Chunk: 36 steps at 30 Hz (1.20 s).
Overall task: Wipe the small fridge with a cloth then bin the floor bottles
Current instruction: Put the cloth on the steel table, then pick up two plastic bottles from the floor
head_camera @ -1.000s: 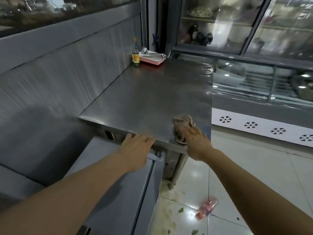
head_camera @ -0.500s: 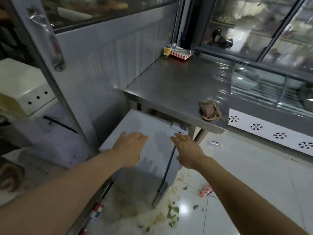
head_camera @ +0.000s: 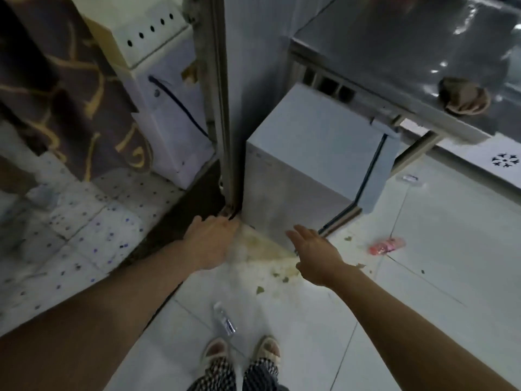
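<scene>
Both hands out low, holding nothing. Left hand (head_camera: 210, 244) grip relaxed, fingers loosely extended near the base corner of the small fridge (head_camera: 313, 165), a boxy white unit with a smooth flat top. Right hand (head_camera: 315, 253) flat, fingers straight, grip wide open in front of the fridge's lower side. Crumpled brown cloth (head_camera: 463, 98) sits at 2 o'clock on the shiny steel counter (head_camera: 394, 38). Pink bottle (head_camera: 387, 246) lies on glossy white floor tiles at 3 o'clock; clear bottle (head_camera: 224, 321) at 6 o'clock by the feet.
</scene>
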{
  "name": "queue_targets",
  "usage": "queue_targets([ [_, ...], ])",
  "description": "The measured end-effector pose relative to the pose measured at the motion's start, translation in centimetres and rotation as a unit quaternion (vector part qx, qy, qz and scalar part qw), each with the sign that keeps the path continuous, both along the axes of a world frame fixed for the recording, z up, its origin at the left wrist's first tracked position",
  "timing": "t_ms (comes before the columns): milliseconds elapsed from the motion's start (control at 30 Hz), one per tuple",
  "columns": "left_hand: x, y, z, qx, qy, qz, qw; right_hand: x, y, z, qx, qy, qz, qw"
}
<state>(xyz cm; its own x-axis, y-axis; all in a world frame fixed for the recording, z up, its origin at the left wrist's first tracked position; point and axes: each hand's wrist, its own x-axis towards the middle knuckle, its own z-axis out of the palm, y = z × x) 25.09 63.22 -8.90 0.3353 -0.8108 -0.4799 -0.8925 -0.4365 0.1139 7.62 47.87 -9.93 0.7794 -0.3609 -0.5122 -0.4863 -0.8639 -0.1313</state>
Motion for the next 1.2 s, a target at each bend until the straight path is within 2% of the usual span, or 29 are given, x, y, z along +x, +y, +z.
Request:
queue_targets([
  [400,-3.5,9.2,-14.9,0.098,0.037,0.133,0.986,-0.7,4.5,-15.1,0.089,0.058,0.035,0.994],
  [633,-4.6,11.1,-24.7,0.082,0.050,0.169,0.981,-0.7,7.3,-25.1,0.131,0.059,-0.021,0.989],
  [1033,4.1,8.7,-44.1,0.071,0.097,0.222,0.968,4.8,12.7,-42.0,0.150,0.051,-0.154,0.975],
  [1200,8.5,7.9,-52.8,0.070,0.101,0.201,0.972,8.1,15.2,-49.3,0.150,0.025,-0.210,0.966],
])
